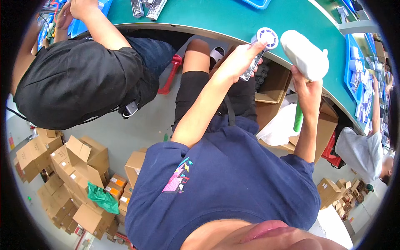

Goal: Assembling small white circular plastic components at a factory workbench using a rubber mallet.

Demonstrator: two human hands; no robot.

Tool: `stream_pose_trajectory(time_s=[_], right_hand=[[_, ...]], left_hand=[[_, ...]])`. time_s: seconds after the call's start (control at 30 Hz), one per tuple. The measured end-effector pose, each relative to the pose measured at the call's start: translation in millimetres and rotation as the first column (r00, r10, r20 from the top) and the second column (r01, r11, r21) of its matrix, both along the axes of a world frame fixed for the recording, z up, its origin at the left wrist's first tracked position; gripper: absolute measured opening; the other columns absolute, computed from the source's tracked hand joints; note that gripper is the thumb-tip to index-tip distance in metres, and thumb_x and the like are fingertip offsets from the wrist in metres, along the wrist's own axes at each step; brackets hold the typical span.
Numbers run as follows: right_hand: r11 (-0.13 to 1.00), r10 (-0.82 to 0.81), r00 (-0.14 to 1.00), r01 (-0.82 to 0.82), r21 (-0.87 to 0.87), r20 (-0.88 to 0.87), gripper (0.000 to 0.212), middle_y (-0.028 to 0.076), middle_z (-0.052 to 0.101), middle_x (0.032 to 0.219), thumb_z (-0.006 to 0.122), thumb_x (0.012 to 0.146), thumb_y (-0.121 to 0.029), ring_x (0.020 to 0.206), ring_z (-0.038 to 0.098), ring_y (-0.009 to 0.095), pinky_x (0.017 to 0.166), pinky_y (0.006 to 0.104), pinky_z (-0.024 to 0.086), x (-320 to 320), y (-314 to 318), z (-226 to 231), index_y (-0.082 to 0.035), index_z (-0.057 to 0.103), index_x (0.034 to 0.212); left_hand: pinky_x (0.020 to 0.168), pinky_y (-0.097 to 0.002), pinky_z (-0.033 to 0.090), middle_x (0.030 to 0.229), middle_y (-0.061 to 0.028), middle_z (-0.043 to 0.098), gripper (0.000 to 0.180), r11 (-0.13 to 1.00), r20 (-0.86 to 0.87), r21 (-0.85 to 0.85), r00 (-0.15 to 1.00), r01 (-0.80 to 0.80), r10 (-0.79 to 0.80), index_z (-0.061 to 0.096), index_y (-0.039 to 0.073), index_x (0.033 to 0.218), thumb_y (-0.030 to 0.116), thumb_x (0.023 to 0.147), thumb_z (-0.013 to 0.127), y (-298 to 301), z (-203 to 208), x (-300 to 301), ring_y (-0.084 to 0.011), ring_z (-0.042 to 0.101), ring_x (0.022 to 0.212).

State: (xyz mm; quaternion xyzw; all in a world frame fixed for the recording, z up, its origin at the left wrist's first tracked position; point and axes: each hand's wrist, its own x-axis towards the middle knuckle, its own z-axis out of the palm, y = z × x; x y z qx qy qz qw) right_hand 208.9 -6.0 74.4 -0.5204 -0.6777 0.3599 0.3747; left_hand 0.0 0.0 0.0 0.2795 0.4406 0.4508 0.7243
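Though near table edge [208,33], 2 hands [245,57] [309,93] apart

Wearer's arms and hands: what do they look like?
Both the left hand and right hand are bare, no gloves or rings discernible. Forearms are uncovered, with no watch or cables visible. Short navy sleeves belong to a navy T-shirt with a multicoloured chest print.

On my feed I count one white, round, spoke-faced device [267,38] and one bulky, rounded white object [306,56] by the green counter's [200,12] near edge, plus at least three blue plastic trays [258,3].
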Motion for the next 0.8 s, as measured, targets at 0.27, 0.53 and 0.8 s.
stream_pose_trajectory(time_s=[0.27,0.53,0.8], right_hand=[[0.999,0.022,0.963,-0.033,0.035,0.270,0.026,0.012,0.072,0.093,0.068,0.092,-0.017,0.087,0.065,0.014,0.077,0.0299,0.050,-9.3,0.2,-10.4,0.003,0.068,0.109],[0.998,-0.033,0.979,0.042,-0.039,0.201,0.027,0.004,0.063,0.074,0.067,0.093,-0.022,0.067,0.056,0.006,0.057,0.0234,0.043,-7.3,9.5,-12.2,0.004,0.069,0.102],[0.982,-0.101,0.995,0.095,-0.165,-0.025,0.032,-0.002,0.053,0.066,0.066,0.095,-0.032,0.051,0.047,0.005,0.044,0.0211,0.033,-15.5,25.8,-3.8,0.000,0.064,0.095]], left_hand=[[0.043,-0.0188,0.045,0.070,0.0008,0.060,0.053,0.999,0.022,0.038,1.000,0.018,-0.019,0.061,0.006,0.091,0.060,0.089,0.061,1.2,-3.6,-0.9,-0.0042,0.054,0.052],[0.044,-0.0202,0.045,0.071,-0.0017,0.061,0.057,0.997,0.006,0.068,0.999,0.041,-0.041,0.062,0.004,0.094,0.060,0.088,0.062,2.6,-10.5,-2.0,-0.0059,0.056,0.053],[0.045,-0.0197,0.046,0.071,-0.0025,0.061,0.063,0.993,-0.085,0.081,0.994,0.081,-0.074,0.064,0.002,0.095,0.064,0.086,0.061,3.9,-10.2,-8.3,-0.0067,0.057,0.053]])
